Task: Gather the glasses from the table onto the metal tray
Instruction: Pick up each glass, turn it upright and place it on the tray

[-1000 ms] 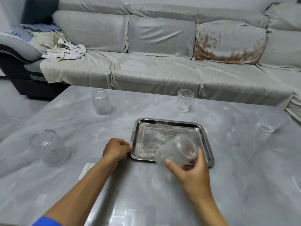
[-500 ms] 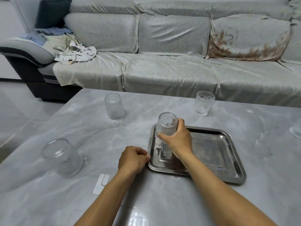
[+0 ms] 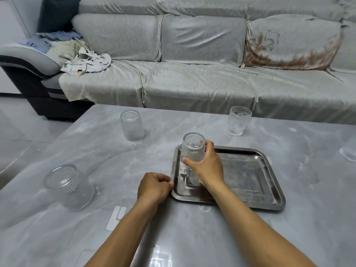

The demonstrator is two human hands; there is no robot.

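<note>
Your right hand [image 3: 205,166] grips an upturned glass [image 3: 192,149] over the metal tray's [image 3: 269,197] far-left corner; left hand [image 3: 155,186] pinches its rim.
Three glasses [image 3: 132,128] stand unobstructed on the table [image 3: 317,218]; the held glass sits lower than before.

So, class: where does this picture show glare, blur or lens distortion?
Head view: bright glare patch on the table near the bottom edge; wide-angle bending curves the sofa and the table's edges; the glass cut off at the right edge looks smeared; the metal tray mirrors dull reflections.
</note>
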